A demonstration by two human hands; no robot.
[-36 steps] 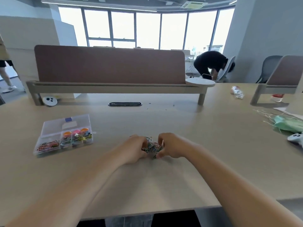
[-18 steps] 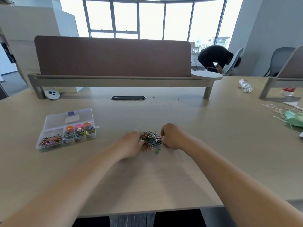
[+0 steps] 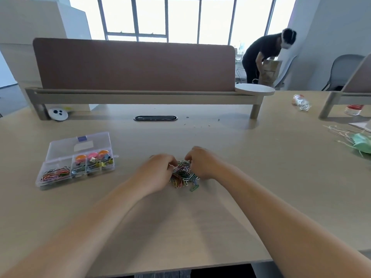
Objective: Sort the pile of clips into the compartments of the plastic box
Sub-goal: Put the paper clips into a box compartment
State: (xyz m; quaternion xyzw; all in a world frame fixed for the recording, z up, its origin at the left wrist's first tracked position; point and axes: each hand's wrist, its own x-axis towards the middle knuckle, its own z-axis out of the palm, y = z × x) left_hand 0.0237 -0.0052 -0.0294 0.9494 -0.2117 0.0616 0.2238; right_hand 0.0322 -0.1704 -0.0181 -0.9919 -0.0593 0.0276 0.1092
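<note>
A heap of coloured paper clips (image 3: 183, 174) lies on the wooden table in front of me. My left hand (image 3: 157, 170) presses against its left side and my right hand (image 3: 201, 162) against its right, fingers curled into the clips. To the left stands a clear plastic box (image 3: 60, 149) with its lid folded back. Its front left compartment holds coloured paper clips (image 3: 55, 173); the others hold binder clips and orange and pink pieces (image 3: 93, 160).
A brown desk divider (image 3: 134, 66) on a low rail runs across the back, with a cable slot (image 3: 155, 118) before it. A crushed bottle (image 3: 301, 102), green masks (image 3: 361, 144) and strings lie at right. A person bends over boxes behind the divider.
My hands have drawn slightly apart and more of the clip heap shows between them. The head camera tilted, and the person in the background straightened up somewhat.
</note>
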